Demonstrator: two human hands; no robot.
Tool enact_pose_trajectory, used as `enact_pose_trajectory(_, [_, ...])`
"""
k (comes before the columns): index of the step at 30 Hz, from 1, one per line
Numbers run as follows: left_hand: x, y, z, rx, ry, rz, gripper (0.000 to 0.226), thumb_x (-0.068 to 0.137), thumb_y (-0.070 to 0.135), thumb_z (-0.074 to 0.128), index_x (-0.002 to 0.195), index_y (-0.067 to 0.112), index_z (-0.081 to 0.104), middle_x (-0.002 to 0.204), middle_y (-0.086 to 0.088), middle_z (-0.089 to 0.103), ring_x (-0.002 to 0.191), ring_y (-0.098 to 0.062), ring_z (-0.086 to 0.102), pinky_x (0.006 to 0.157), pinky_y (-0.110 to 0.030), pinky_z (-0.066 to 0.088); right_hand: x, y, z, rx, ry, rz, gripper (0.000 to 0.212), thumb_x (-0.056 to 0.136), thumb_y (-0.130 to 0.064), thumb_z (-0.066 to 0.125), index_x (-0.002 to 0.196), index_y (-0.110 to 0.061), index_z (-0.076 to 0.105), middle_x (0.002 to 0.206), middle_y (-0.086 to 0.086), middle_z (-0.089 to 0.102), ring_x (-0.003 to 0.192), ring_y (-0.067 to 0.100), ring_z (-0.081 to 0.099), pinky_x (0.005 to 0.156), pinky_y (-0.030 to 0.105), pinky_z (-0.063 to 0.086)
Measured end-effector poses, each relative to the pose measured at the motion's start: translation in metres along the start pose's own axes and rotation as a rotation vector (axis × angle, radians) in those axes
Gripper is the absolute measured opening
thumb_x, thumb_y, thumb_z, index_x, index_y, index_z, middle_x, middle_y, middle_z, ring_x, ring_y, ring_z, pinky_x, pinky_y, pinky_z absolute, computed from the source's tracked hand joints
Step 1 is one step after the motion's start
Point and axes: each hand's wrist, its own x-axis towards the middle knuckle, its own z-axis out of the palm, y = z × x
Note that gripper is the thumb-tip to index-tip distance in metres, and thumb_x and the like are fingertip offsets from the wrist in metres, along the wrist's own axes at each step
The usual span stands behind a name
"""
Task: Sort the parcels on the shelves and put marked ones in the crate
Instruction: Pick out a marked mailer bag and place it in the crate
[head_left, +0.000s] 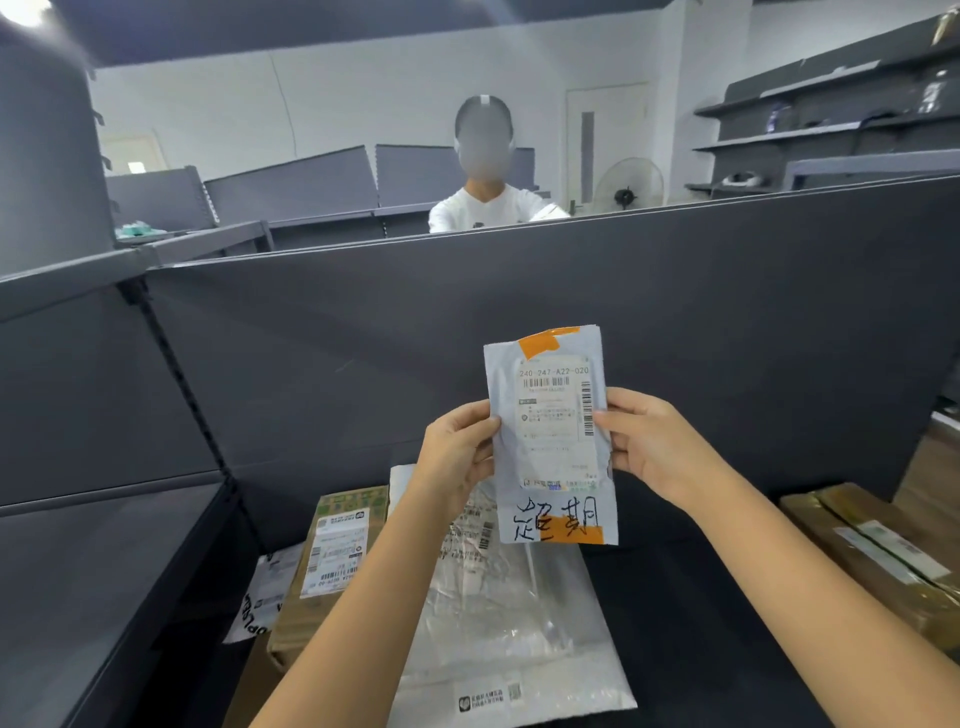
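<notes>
I hold a small white mailer parcel (553, 441) upright in front of the dark shelf back panel. It has orange tape at top and bottom, a shipping label, and black handwritten characters near its lower edge. My left hand (457, 457) grips its left edge and my right hand (649, 447) grips its right edge. Below it on the shelf lie a large translucent white poly bag (498, 634), a cardboard box (332, 561) with a label, and a small white bag (265, 597) at the box's left. No crate is in view.
A long brown taped box (878, 561) lies at the right on the shelf (701, 623). A dark shelf (78, 597) stands to the left. Beyond the panel (519, 312) a person in a white shirt (483, 208) faces me; a fan (628, 184) and wall shelves (831, 130) stand behind.
</notes>
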Motion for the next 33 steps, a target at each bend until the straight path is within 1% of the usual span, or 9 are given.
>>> enact_pose_trajectory(4, [-0.003, -0.004, 0.019, 0.096, -0.069, 0.066, 0.023, 0.095, 0.001, 0.05, 0.099, 0.013, 0.069, 0.087, -0.002, 0.076, 0.076, -0.015, 0.073, 0.063, -0.028, 0.06, -0.01, 0.015, -0.024, 0.031, 0.094, 0.029, 0.026, 0.096, -0.003, 0.045, 0.115, -0.011, 0.062, 0.102, 0.004, 0.073, 0.09, 0.019, 0.072, 0.067, 0.032, 0.059])
enact_pose_trajectory(9, [0.002, -0.029, 0.072, 0.181, -0.209, 0.026, 0.025, 0.095, 0.002, 0.049, 0.109, 0.009, 0.068, 0.1, -0.01, 0.074, 0.086, -0.021, 0.072, 0.075, -0.036, 0.061, -0.049, 0.032, -0.077, 0.04, 0.24, 0.048, 0.022, 0.095, -0.002, 0.047, 0.104, -0.015, 0.064, 0.092, -0.001, 0.075, 0.083, 0.016, 0.073, 0.066, 0.029, 0.058])
enact_pose_trajectory(12, [0.0, -0.054, 0.125, 0.195, -0.335, -0.019, 0.025, 0.096, 0.002, 0.048, 0.11, 0.009, 0.068, 0.1, -0.008, 0.075, 0.088, -0.021, 0.073, 0.072, -0.034, 0.061, -0.088, 0.039, -0.122, 0.028, 0.358, 0.064, 0.021, 0.095, -0.002, 0.048, 0.1, -0.015, 0.063, 0.088, -0.003, 0.075, 0.079, 0.013, 0.072, 0.064, 0.027, 0.058])
enact_pose_trajectory(15, [-0.009, -0.085, 0.185, 0.227, -0.476, -0.054, 0.027, 0.096, 0.003, 0.047, 0.114, 0.008, 0.067, 0.103, -0.008, 0.074, 0.094, -0.023, 0.072, 0.078, -0.039, 0.059, -0.136, 0.049, -0.17, 0.026, 0.511, 0.094, 0.019, 0.095, -0.002, 0.048, 0.102, -0.011, 0.062, 0.093, 0.0, 0.072, 0.075, 0.013, 0.071, 0.059, 0.025, 0.057])
enact_pose_trajectory(17, [-0.021, -0.108, 0.226, 0.236, -0.571, -0.072, 0.028, 0.095, 0.002, 0.046, 0.113, 0.007, 0.067, 0.104, -0.009, 0.074, 0.095, -0.025, 0.072, 0.08, -0.041, 0.059, -0.17, 0.058, -0.203, 0.022, 0.599, 0.112, 0.018, 0.095, -0.002, 0.048, 0.1, -0.012, 0.063, 0.092, 0.001, 0.072, 0.072, 0.012, 0.07, 0.063, 0.029, 0.058])
enact_pose_trajectory(19, [-0.036, -0.131, 0.264, 0.24, -0.642, -0.1, 0.028, 0.095, 0.001, 0.046, 0.112, 0.005, 0.067, 0.105, -0.012, 0.073, 0.096, -0.027, 0.071, 0.08, -0.042, 0.059, -0.206, 0.068, -0.23, 0.029, 0.682, 0.134, 0.019, 0.095, -0.002, 0.048, 0.094, -0.015, 0.063, 0.086, -0.003, 0.073, 0.069, 0.01, 0.07, 0.066, 0.029, 0.057])
enact_pose_trajectory(21, [-0.053, -0.155, 0.299, 0.244, -0.693, -0.148, 0.026, 0.094, 0.0, 0.046, 0.108, 0.004, 0.068, 0.106, -0.014, 0.072, 0.096, -0.029, 0.07, 0.079, -0.042, 0.059, -0.241, 0.082, -0.251, 0.053, 0.786, 0.159, 0.022, 0.094, 0.001, 0.048, 0.09, -0.016, 0.062, 0.079, -0.005, 0.073, 0.064, 0.007, 0.069, 0.062, 0.025, 0.057])
enact_pose_trajectory(28, [-0.103, -0.246, 0.377, 0.355, -0.922, -0.342, 0.026, 0.094, -0.001, 0.045, 0.107, 0.005, 0.067, 0.102, -0.012, 0.071, 0.089, -0.025, 0.069, 0.072, -0.032, 0.06, -0.334, 0.151, -0.283, 0.19, 1.163, 0.303, 0.021, 0.093, 0.003, 0.048, 0.095, -0.014, 0.06, 0.087, 0.002, 0.068, 0.058, 0.004, 0.067, 0.058, 0.023, 0.056])
enact_pose_trajectory(33, [-0.122, -0.313, 0.4, 0.466, -1.09, -0.412, 0.029, 0.092, -0.002, 0.045, 0.097, 0.011, 0.07, 0.105, -0.014, 0.072, 0.099, -0.029, 0.068, 0.085, -0.045, 0.057, -0.377, 0.21, -0.277, 0.324, 1.427, 0.386, 0.019, 0.091, 0.001, 0.055, 0.099, -0.015, 0.061, 0.09, 0.0, 0.068, 0.065, 0.007, 0.067, 0.063, 0.021, 0.057])
